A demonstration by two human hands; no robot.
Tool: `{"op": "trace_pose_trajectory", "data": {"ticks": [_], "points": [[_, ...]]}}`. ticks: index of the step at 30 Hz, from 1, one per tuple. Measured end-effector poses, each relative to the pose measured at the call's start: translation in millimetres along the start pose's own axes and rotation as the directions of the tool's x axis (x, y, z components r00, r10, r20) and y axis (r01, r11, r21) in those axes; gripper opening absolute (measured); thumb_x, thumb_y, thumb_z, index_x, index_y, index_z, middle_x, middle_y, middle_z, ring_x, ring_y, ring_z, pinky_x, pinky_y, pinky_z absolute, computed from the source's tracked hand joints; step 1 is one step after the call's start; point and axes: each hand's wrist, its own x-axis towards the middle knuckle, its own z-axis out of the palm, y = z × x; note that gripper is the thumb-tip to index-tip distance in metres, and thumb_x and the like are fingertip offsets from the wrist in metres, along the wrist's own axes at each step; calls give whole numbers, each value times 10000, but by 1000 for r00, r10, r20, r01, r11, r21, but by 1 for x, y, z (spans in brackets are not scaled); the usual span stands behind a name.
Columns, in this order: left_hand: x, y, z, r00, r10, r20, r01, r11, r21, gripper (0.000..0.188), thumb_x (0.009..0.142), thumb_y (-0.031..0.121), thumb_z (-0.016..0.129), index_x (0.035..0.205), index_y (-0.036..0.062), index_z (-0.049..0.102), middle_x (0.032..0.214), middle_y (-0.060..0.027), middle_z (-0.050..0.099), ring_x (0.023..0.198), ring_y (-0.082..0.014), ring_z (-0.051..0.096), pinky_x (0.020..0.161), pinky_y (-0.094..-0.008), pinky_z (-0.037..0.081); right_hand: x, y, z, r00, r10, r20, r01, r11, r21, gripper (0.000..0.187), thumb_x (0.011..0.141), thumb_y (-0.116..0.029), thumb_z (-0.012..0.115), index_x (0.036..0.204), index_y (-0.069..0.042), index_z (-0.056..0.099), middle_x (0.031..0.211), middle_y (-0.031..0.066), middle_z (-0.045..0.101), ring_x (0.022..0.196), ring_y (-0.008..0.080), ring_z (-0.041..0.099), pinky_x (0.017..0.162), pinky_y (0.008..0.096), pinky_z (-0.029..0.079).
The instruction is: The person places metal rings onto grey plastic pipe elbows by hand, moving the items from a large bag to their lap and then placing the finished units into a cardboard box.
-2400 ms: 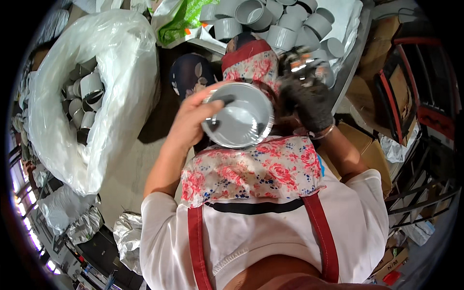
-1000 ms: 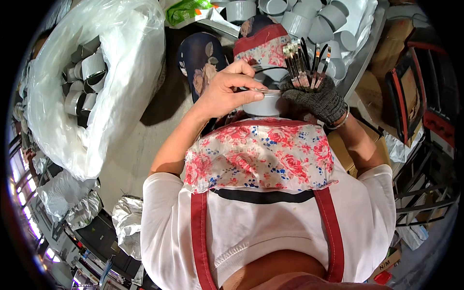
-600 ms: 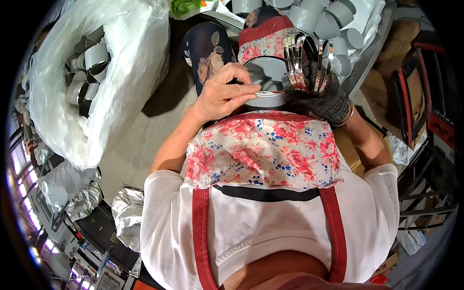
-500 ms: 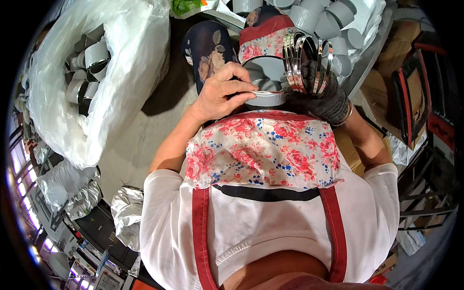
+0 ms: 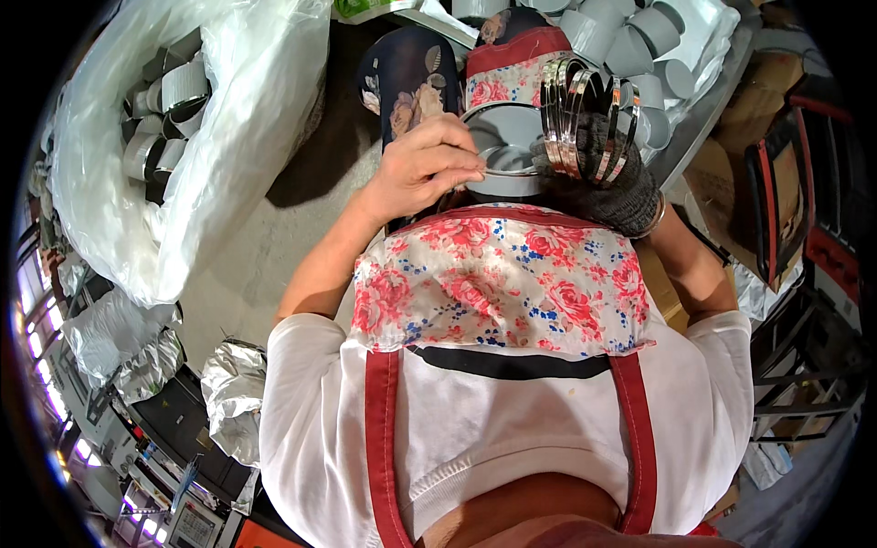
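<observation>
Head-worn fisheye view, looking steeply down

It sits close above the person's red-strapped floral apron [image 5: 498,283], which fills the frame's centre; both hands lie at upper centre, and straight edges bend toward the dark circular rim.

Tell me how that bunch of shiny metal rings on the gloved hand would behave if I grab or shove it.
The metal rings look thin and rigid, so probably stiff and light. They hang loose, side by side, over the gloved right hand, so a push would likely fan or slide them apart. Their polished, round rims suggest they are slippery and apt to roll if dropped.
</observation>
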Motion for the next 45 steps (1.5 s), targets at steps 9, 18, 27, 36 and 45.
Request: {"op": "trace_pose_trajectory", "data": {"ticks": [9,18,27,36,45], "points": [[-15,-6,1,995,65,-74,-50,981,186,193,649,28,692,828,-20,638,859,-119,595,815,-253,570,754,-357,456,9,28,-2,987,67,146,-83,991,102,327,755,-155,592,1063,-60,540,997,63,572,888,209,551,764,297,443],[-23,-16,2,938,-307,-161,302,952,-56,154,676,76,686,819,29,651,941,-82,593,874,-174,556,764,-276,428,16,45,-1,969,123,216,-169,964,208,283,751,-76,608,1025,-44,546,1031,47,575,902,156,554,784,268,439],[9,16,12,740,-623,253,439,162,-884,451,837,203,517,1205,-31,404,1121,-114,518,1030,-167,501,907,-290,383,3,-4,-31,942,333,31,-269,699,662,310,711,-43,657,1006,-10,569,925,60,611,838,133,570,747,256,462],[28,31,19,618,-743,257,520,141,-843,190,847,180,528,898,2,572,991,-127,585,874,-154,570,779,-282,465,0,-7,-7,961,274,-24,-271,959,84,257,757,-78,558,1012,-52,566,1009,83,574,879,197,553,733,306,461],[35,52,-33,666,-678,-311,459,701,-546,190,744,155,585,838,-10,603,984,-131,586,900,-192,551,809,-307,430,22,16,-31,798,569,-196,-273,633,724,247,783,-212,596,987,-74,601,884,78,614,761,172,595,655,282,474]]}}
